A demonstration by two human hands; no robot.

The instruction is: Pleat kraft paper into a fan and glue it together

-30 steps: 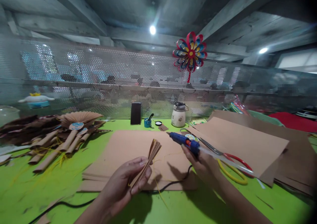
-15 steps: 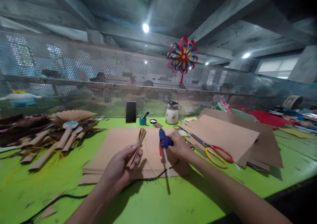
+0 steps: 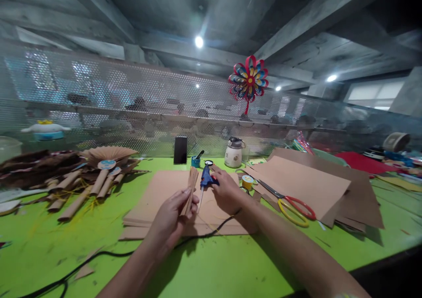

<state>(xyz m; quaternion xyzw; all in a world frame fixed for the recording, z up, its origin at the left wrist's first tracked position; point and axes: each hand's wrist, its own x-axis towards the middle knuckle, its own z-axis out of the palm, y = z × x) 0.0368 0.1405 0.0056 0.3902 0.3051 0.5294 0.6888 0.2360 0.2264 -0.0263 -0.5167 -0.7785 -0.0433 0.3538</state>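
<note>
My left hand [image 3: 171, 216] is closed around a pleated strip of brown paper [image 3: 191, 188], held upright over a stack of brown sheets [image 3: 154, 201]. My right hand [image 3: 226, 192] grips a blue glue gun [image 3: 206, 179] just right of the folded paper, its nozzle close to the paper's upper end and a glue stick trailing down. The gun's black cord [image 3: 211, 230] runs across the green table [image 3: 214, 271] toward the left.
Finished paper fans and rolled handles [image 3: 95, 175] are piled at left. Red-and-yellow scissors [image 3: 293, 205] lie on large brown sheets [image 3: 313, 188] at right. A phone [image 3: 180, 150], small blue pot [image 3: 195, 161], white jar [image 3: 233, 154] and tape roll [image 3: 247, 182] stand before a mesh screen [image 3: 99, 109].
My right hand brought the glue gun from the right side leftward and swung it upright beside the folded paper. The left hand stayed closed on the paper and raised it slightly.
</note>
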